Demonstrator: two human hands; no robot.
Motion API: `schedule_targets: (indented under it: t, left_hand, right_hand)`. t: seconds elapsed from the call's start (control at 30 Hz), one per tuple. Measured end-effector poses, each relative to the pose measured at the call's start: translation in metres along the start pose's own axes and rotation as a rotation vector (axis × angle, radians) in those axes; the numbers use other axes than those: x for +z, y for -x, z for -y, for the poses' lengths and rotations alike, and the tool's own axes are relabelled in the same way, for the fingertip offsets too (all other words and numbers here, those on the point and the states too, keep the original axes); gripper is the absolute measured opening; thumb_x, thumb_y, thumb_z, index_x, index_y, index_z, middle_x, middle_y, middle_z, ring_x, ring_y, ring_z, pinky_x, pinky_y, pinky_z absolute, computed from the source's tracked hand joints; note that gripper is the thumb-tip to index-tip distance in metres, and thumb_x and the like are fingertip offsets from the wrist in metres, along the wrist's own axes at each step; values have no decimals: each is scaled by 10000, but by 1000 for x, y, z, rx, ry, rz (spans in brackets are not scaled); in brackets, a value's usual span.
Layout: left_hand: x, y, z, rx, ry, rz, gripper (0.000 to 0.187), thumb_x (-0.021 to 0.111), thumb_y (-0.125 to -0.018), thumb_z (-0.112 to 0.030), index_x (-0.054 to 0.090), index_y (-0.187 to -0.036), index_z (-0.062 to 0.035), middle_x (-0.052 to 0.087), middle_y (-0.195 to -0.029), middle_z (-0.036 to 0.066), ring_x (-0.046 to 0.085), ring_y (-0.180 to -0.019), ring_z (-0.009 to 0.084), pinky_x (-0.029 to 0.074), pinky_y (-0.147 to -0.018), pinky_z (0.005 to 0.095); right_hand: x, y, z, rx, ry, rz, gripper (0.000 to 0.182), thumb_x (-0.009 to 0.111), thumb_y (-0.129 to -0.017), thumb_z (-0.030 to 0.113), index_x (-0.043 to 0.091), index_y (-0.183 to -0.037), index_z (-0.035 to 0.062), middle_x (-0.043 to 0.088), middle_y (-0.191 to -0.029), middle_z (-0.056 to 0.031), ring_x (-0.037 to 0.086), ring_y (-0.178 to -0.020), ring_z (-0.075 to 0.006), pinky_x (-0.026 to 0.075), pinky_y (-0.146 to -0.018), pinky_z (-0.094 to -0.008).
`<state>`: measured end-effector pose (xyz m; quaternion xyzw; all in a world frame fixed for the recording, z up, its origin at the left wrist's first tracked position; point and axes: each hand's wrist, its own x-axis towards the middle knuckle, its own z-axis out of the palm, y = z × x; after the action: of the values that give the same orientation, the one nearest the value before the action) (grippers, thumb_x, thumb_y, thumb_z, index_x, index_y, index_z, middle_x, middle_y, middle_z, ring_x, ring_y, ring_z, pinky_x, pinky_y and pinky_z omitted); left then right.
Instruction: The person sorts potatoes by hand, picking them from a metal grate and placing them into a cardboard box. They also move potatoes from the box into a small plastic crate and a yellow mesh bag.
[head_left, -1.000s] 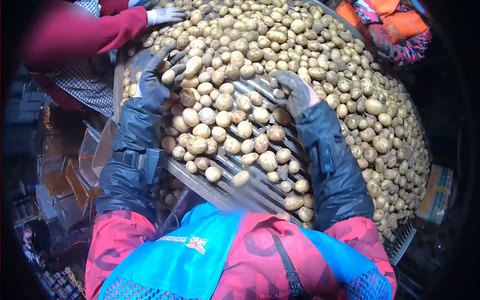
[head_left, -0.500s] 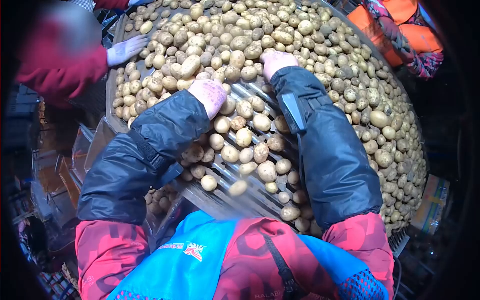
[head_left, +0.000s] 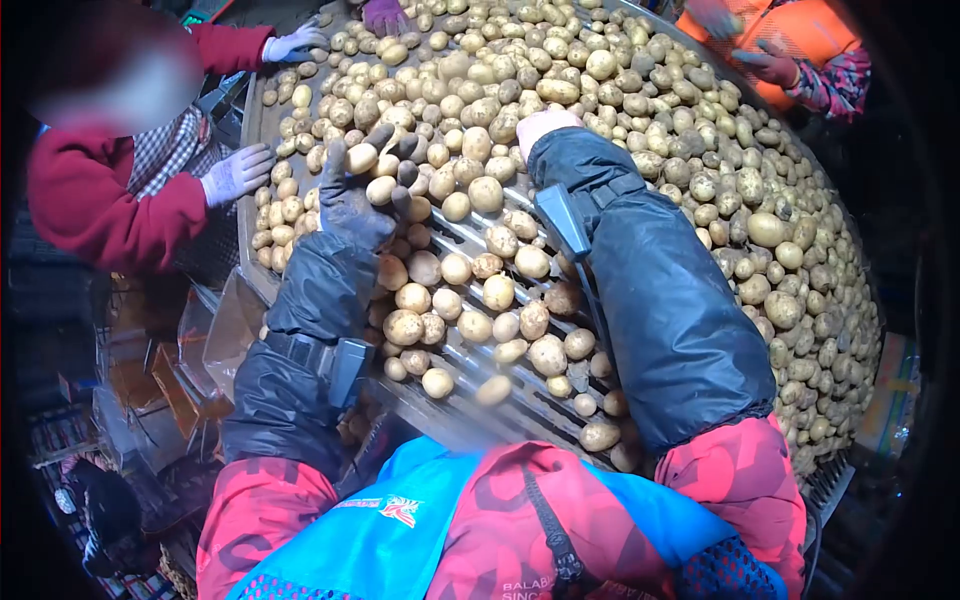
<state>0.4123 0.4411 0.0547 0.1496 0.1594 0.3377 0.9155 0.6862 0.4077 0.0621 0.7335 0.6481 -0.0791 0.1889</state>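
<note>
Potatoes point(head_left: 640, 110) cover a wide metal sorting table point(head_left: 470, 400) with long bars, almost from edge to edge. Near the person the bars show through, and fewer potatoes lie there.

The left hand point(head_left: 362, 190) wears a dark, dirty glove. Its fingers are spread and curled over the pile — two small potatoes point(head_left: 372, 172) sit right between the fingers, one near the tips and one lower down. The hand looks half open, cupping them more than squeezing.

The right hand point(head_left: 545, 122) is in a pink glove and lies flat on top of the potatoes, further out. Its fingers are hidden, so I cannot tell if it holds anything.

Both arms wear shiny black sleeve covers point(head_left: 660, 300).

Another person in a red sleeve point(head_left: 110, 205) stands at the left edge, with white gloves point(head_left: 237, 174) touching the table rim. Someone in orange point(head_left: 790, 40) is at the far right.
</note>
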Motion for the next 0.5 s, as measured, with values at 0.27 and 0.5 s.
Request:
schedule_targets:
  t: [0.27, 0.5]
  left_hand:
    - [12, -74, -8, 146, -1557, -228, 307, 711, -880, -336, 697, -1053, -83, 676, -934, 18, 633, -840, 144, 508, -670, 286]
    - [15, -139, -12, 21, -2684, -329, 389, 665, -849, -341, 689, -1161, -110, 656, -1179, 195, 632, -1113, 355, 507, -940, 452]
  right_hand:
    - [30, 11, -30, 41, -262, -198, 308, 605, -900, 241, 713, -1106, 40, 718, -1125, -137, 691, -1046, -292, 548, -872, -396]
    - [37, 92, -68, -23, -1984, -252, 492, 737, -811, 305, 636, -1216, 45, 620, -894, -4, 560, -724, -75, 468, -579, -251]
